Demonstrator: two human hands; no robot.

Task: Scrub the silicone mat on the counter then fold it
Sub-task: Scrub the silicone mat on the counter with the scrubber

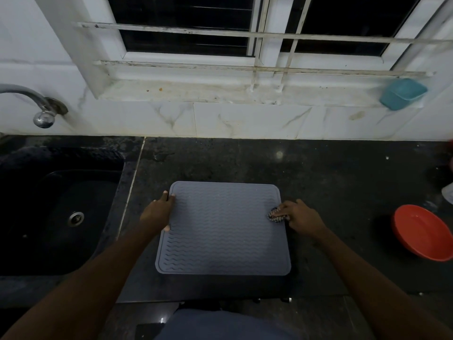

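Observation:
A grey silicone mat (223, 229) with wavy ridges lies flat on the dark counter (331, 192), near its front edge. My left hand (159, 211) rests on the mat's left edge, fingers spread, pressing it down. My right hand (301, 217) is at the mat's right edge, closed on a dark striped scrubber (275, 214) that touches the mat's surface.
A black sink (61, 212) with a drain lies to the left, a tap (36, 104) above it. A red bowl (424, 231) sits at the right of the counter. A teal container (402, 93) stands on the window sill.

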